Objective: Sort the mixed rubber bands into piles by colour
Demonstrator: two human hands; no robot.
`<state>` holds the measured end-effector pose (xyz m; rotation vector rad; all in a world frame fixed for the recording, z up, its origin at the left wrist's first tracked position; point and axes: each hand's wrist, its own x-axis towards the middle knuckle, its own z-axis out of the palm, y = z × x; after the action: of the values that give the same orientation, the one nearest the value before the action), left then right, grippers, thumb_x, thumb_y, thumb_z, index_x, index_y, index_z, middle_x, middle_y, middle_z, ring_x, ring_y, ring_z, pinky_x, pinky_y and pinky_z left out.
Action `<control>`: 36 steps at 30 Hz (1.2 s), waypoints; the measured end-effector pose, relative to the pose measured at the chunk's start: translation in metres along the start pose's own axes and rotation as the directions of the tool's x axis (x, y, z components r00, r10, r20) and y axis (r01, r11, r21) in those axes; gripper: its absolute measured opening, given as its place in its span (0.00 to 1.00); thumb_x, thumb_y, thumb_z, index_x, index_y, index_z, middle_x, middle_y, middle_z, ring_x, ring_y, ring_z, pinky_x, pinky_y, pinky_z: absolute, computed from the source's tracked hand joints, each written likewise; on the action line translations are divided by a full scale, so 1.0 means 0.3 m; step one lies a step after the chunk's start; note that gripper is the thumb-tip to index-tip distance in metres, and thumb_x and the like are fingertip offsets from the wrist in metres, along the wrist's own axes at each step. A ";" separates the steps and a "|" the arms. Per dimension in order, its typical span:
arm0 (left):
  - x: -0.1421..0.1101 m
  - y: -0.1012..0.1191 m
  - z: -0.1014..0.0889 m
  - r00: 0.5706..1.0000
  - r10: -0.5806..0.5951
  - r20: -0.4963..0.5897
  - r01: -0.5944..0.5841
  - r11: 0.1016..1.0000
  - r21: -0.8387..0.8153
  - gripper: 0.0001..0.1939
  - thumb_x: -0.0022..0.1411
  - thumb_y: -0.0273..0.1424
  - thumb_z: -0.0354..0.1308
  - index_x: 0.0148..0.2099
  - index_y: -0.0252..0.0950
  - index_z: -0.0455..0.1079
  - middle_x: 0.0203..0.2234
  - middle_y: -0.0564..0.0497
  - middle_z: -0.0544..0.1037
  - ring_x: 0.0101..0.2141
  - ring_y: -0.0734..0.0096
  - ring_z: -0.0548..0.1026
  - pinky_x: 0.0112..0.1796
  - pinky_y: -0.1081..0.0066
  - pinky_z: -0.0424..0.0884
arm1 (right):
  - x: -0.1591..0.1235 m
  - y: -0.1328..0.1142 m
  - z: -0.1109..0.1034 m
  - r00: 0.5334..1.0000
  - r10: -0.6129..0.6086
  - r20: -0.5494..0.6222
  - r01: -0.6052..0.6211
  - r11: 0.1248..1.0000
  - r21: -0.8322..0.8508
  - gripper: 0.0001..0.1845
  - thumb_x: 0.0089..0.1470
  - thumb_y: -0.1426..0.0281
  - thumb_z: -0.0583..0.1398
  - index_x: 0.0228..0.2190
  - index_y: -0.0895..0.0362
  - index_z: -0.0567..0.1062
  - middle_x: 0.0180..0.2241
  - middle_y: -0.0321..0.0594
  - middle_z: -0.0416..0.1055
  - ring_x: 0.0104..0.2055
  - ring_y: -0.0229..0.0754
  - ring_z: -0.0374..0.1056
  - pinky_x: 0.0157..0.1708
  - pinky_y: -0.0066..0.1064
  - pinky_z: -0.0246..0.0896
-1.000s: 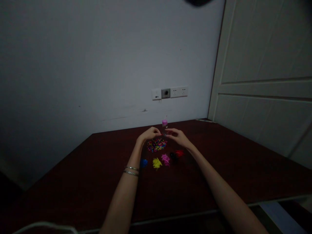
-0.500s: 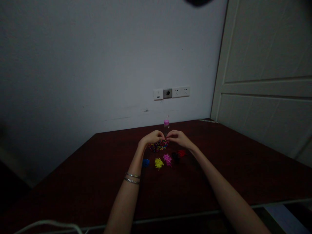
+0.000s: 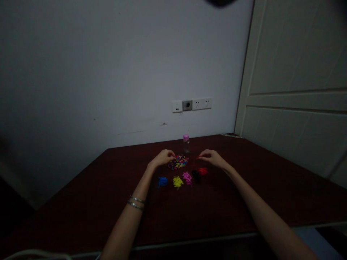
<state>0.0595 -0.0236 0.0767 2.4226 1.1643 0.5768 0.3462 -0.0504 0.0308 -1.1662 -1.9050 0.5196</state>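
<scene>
Right hand (image 3: 211,157) pinched what looked like a red rubber band (image 3: 197,157) just beyond the red pile (image 3: 202,171); probably light, soft and stretchy, it suited a nip at one end. It seemed to poke leftward, too small to show its long axis. The left hand (image 3: 163,157) hung by the multicoloured heap (image 3: 180,163), grip unclear.

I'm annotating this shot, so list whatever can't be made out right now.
All in the head view:
Left hand: whether it pinches a piece; too small and dim.
Red bit at the right hand: too small to tell its shape or whether it is gripped.
Black pile: single pieces merge into the dark table.
White cable: cut off by the bottom edge.
Dark shape: blurred, cut off by the top edge.
</scene>
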 end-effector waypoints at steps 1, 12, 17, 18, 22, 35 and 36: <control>-0.006 -0.030 0.007 1.000 -0.029 -0.005 0.029 1.000 0.000 0.13 0.50 0.32 0.53 0.35 0.29 0.73 0.28 0.47 0.75 0.28 0.72 0.70 0.30 0.76 0.63 | -0.011 0.029 -0.009 0.999 0.048 0.019 -0.048 0.999 0.005 0.14 0.41 0.61 0.61 0.27 0.58 0.77 0.31 0.41 0.73 0.35 0.42 0.68 0.37 0.31 0.60; -0.025 -0.188 0.064 0.960 -0.206 -0.188 0.193 0.978 -0.084 0.14 0.49 0.30 0.52 0.33 0.28 0.74 0.28 0.46 0.77 0.31 0.70 0.72 0.33 0.75 0.65 | -0.038 0.123 -0.034 0.969 0.153 0.196 -0.127 0.982 -0.139 0.12 0.38 0.62 0.62 0.26 0.56 0.79 0.30 0.41 0.76 0.33 0.43 0.69 0.34 0.30 0.61; -0.038 -0.199 0.072 0.945 -0.262 -0.194 0.254 0.965 -0.065 0.13 0.48 0.29 0.52 0.33 0.28 0.75 0.27 0.47 0.77 0.30 0.69 0.72 0.33 0.75 0.65 | -0.046 0.125 -0.049 0.962 0.203 0.181 -0.180 0.974 -0.136 0.16 0.36 0.62 0.63 0.30 0.56 0.78 0.32 0.41 0.76 0.35 0.45 0.69 0.35 0.30 0.61; -0.040 -0.205 0.074 0.941 -0.276 -0.197 0.271 0.961 -0.055 0.13 0.48 0.29 0.52 0.34 0.29 0.75 0.28 0.47 0.77 0.31 0.69 0.72 0.33 0.75 0.65 | -0.047 0.126 -0.053 0.962 0.212 0.170 -0.189 0.972 -0.140 0.17 0.36 0.62 0.63 0.31 0.56 0.78 0.33 0.41 0.75 0.35 0.45 0.70 0.36 0.30 0.61; -0.048 -0.218 0.074 0.910 -0.350 -0.221 0.364 0.931 0.022 0.12 0.49 0.29 0.53 0.35 0.32 0.75 0.31 0.47 0.77 0.33 0.69 0.72 0.35 0.75 0.65 | -0.048 0.128 -0.062 0.960 0.250 0.124 -0.228 0.960 -0.165 0.17 0.39 0.61 0.62 0.32 0.58 0.77 0.34 0.43 0.75 0.36 0.45 0.70 0.37 0.31 0.61; -0.063 -0.186 0.083 0.941 -0.232 -0.244 0.297 0.916 0.272 0.13 0.55 0.32 0.53 0.42 0.39 0.72 0.41 0.48 0.73 0.42 0.67 0.69 0.41 0.73 0.64 | -0.048 0.091 -0.047 0.960 0.239 0.144 -0.189 0.937 -0.293 0.15 0.44 0.64 0.57 0.33 0.59 0.77 0.36 0.43 0.74 0.39 0.45 0.69 0.39 0.29 0.60; -0.061 -0.188 0.085 0.945 -0.229 -0.234 0.290 0.918 0.270 0.12 0.55 0.32 0.53 0.42 0.39 0.72 0.40 0.48 0.73 0.42 0.67 0.70 0.41 0.73 0.64 | -0.048 0.088 -0.046 0.961 0.238 0.144 -0.188 0.937 -0.295 0.15 0.44 0.64 0.57 0.33 0.59 0.77 0.36 0.43 0.74 0.39 0.45 0.69 0.39 0.29 0.60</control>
<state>0.0263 -0.0097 0.0231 2.4321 1.7435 0.6027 0.3747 -0.0513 0.0142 -1.5691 -2.0638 0.4960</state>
